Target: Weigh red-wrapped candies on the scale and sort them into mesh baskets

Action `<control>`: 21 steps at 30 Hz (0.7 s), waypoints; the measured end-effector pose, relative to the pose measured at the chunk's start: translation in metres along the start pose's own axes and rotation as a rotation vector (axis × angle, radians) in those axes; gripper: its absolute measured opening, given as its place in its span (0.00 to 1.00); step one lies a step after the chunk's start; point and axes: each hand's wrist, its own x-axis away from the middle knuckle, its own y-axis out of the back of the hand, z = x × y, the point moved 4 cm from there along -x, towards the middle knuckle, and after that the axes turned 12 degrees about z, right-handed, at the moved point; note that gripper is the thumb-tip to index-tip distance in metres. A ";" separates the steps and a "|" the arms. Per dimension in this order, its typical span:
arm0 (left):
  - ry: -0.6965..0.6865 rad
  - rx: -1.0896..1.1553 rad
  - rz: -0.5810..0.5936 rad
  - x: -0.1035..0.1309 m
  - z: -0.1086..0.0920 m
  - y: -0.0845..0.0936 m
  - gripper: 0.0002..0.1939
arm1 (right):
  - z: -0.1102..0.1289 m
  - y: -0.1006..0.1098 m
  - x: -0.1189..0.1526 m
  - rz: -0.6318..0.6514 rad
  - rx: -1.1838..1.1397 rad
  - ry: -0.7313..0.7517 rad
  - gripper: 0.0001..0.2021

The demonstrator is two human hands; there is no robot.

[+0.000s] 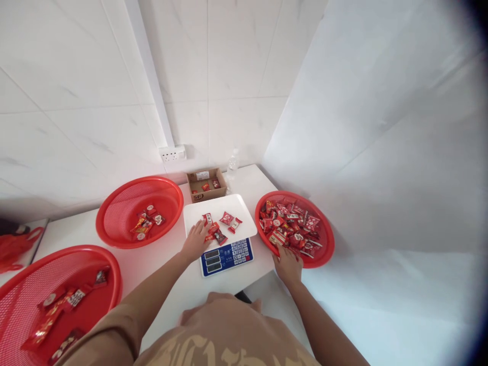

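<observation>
My left hand (196,241) rests at the left side of the white scale tray (213,206), fingers outstretched and touching small red wrapped candies (219,236). More candies (226,218) lie on the tray, to the right of those fingers. Below the tray is the scale's blue panel (227,258) with keys and small displays. My right hand (288,265) is at the near rim of a round red basket (328,239), its fingers apart and reaching over the edge beside a heap of wrapped candies (292,223). Its fingertips are partly hidden; I see nothing held in it.
Two more red baskets stand on the left, one farther back (104,223) and one nearer (114,284), each with some candies. Behind the scale are a cardboard box (208,195) holding a few candies and a clear bottle (233,161). Walls border the white table (168,290).
</observation>
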 end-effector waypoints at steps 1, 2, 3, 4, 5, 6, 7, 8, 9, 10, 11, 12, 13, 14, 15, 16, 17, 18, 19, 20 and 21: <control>0.048 0.006 -0.005 -0.001 0.004 0.003 0.28 | 0.000 0.000 0.000 0.004 -0.001 0.000 0.22; 0.091 0.017 -0.002 -0.003 0.007 0.005 0.28 | 0.000 0.000 0.000 0.008 -0.002 0.001 0.22; 0.128 0.031 0.006 -0.004 0.009 0.008 0.27 | 0.000 0.000 0.000 0.010 -0.001 0.003 0.22; 0.159 0.044 0.019 -0.005 0.010 0.011 0.26 | 0.000 0.000 0.001 0.009 0.001 0.004 0.22; 0.181 0.057 0.032 -0.005 0.010 0.013 0.24 | 0.000 0.000 0.001 0.007 0.003 0.006 0.22; 0.194 0.067 0.042 -0.006 0.010 0.016 0.22 | 0.000 0.001 0.001 0.002 0.006 0.006 0.22; 0.197 0.076 0.049 -0.007 0.009 0.017 0.19 | 0.001 0.001 0.001 -0.002 0.009 0.004 0.22; 0.197 0.084 0.054 -0.007 0.008 0.018 0.17 | 0.001 0.002 0.002 -0.004 0.011 0.000 0.22; 0.200 0.097 0.060 -0.007 0.006 0.019 0.16 | 0.001 0.002 0.002 -0.005 0.013 -0.002 0.22; 0.206 0.112 0.065 -0.007 0.005 0.019 0.14 | 0.001 0.002 0.002 -0.004 0.016 -0.005 0.22; 0.215 0.132 0.068 -0.007 0.004 0.018 0.12 | 0.001 0.003 0.002 -0.003 0.020 -0.004 0.22; 0.227 0.155 0.069 -0.007 0.003 0.018 0.11 | 0.002 0.003 0.003 -0.003 0.023 -0.001 0.22; 0.242 0.184 0.070 -0.007 0.002 0.018 0.11 | 0.002 0.003 0.003 -0.003 0.025 0.002 0.22; 0.257 0.216 0.069 -0.006 0.001 0.018 0.10 | 0.002 0.004 0.003 -0.004 0.026 0.004 0.22; 0.272 0.252 0.068 -0.005 0.000 0.019 0.10 | 0.002 0.004 0.003 -0.003 0.025 0.003 0.22; 0.286 0.291 0.067 -0.004 -0.001 0.019 0.09 | 0.002 0.004 0.003 -0.003 0.024 0.000 0.22; 0.298 0.332 0.065 -0.003 -0.002 0.020 0.09 | 0.002 0.004 0.004 -0.003 0.025 -0.003 0.22; 0.309 0.376 0.064 -0.001 -0.003 0.021 0.08 | 0.002 0.004 0.004 -0.001 0.027 -0.006 0.22; 0.318 0.422 0.064 0.001 -0.005 0.022 0.09 | 0.002 0.004 0.004 -0.002 0.031 -0.006 0.22; 0.323 0.470 0.067 0.004 -0.007 0.022 0.09 | 0.003 0.005 0.004 -0.006 0.036 -0.003 0.22; 0.325 0.516 0.072 0.007 -0.009 0.023 0.10 | 0.003 0.005 0.004 -0.010 0.042 -0.001 0.21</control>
